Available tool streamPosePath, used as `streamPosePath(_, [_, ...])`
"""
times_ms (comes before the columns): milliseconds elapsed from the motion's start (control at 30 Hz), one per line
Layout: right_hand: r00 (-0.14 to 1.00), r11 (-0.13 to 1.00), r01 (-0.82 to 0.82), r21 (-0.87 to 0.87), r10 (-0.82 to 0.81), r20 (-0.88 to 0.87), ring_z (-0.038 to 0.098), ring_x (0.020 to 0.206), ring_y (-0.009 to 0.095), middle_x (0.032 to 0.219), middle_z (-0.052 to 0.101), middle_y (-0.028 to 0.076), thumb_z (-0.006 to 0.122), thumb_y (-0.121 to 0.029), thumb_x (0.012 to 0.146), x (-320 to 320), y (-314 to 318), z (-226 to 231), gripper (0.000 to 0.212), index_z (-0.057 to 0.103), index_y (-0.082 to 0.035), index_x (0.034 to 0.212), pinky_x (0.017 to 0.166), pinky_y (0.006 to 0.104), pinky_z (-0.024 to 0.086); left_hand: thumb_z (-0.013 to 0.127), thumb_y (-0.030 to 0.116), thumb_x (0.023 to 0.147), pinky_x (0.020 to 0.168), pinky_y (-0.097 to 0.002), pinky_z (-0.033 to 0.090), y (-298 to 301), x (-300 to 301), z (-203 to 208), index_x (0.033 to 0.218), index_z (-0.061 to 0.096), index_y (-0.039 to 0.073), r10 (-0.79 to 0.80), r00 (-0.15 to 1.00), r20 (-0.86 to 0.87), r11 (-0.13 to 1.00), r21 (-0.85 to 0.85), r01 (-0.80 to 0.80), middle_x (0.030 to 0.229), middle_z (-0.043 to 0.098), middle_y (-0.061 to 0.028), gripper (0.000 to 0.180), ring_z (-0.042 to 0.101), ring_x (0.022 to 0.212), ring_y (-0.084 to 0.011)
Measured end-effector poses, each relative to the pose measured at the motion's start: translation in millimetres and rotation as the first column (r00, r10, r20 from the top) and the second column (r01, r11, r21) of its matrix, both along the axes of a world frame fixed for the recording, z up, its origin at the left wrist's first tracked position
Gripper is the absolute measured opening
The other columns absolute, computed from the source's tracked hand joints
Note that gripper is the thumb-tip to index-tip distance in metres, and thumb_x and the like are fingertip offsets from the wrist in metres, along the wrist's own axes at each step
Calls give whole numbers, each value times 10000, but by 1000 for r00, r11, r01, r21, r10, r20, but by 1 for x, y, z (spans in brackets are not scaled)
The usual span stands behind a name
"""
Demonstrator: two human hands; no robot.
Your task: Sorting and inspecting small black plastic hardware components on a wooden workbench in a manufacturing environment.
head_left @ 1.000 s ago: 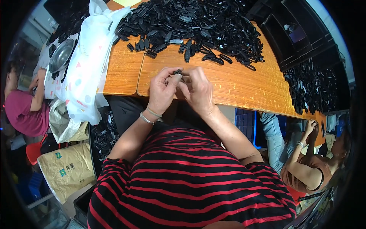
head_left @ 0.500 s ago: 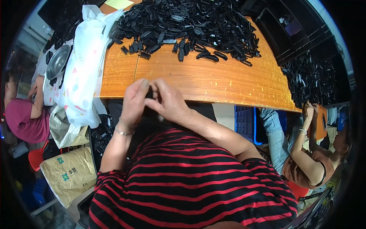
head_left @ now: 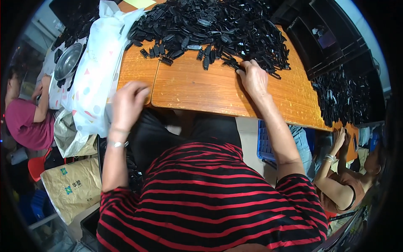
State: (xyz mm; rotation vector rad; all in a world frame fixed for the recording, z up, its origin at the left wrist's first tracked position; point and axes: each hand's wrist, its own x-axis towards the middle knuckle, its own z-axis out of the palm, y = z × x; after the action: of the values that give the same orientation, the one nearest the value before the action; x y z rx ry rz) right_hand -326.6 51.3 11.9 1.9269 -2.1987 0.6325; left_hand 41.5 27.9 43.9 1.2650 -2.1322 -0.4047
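A large heap of black plastic clips (head_left: 197, 25) covers the far part of the brown wooden table (head_left: 197, 90). My right hand (head_left: 255, 79) reaches to the near right edge of the heap, thumb and fingers closed around a black clip (head_left: 233, 63) lying there. Much of that clip is hidden by the fingertips. My left hand (head_left: 127, 105) hovers over the table's near left edge, beside the white plastic sheet. Motion smears its curled fingers, so anything in them cannot be made out.
A white patterned plastic sheet (head_left: 94, 71) lies on the left, with a metal bowl (head_left: 68, 61) beyond it. Black crates (head_left: 323, 38) and another clip heap (head_left: 342, 92) stand right. Below are a paper sack (head_left: 73, 189) and a blue crate (head_left: 264, 143). Co-workers sit on both sides.
My hands were together above my lap at the table edge. They have parted: the right went forward and right to the heap, the left moved left.
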Motion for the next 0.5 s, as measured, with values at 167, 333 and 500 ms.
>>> streamPosePath(167, [996,999,-50,-22,51,74,651,784,336,922,656,161,736,-157,788,6,7,1,240,652,-16,963,706,410,515,679,127,832,705,-364,514,-51,-98,-21,964,666,29,-122,992,-45,986,-120,116,888,672,-120,166,656,795,-307])
streamPosePath(333, [983,997,-46,-64,56,174,648,739,302,886,654,167,725,-160,808,2,15,-2,239,622,-11,964,672,386,508,675,98,809,701,-407,516,-80,-154,-29,958,667,63,-164,986,30,964,-209,167,890,613,-105,153,628,807,-326])
streamPosePath(500, [968,991,-91,-99,112,225,654,770,309,889,652,173,712,-156,818,5,19,-3,240,617,6,968,693,395,508,635,45,812,748,-412,513,-93,-150,-35,973,667,42,-284,940,188,934,-169,316,895,609,-127,164,618,841,-335])
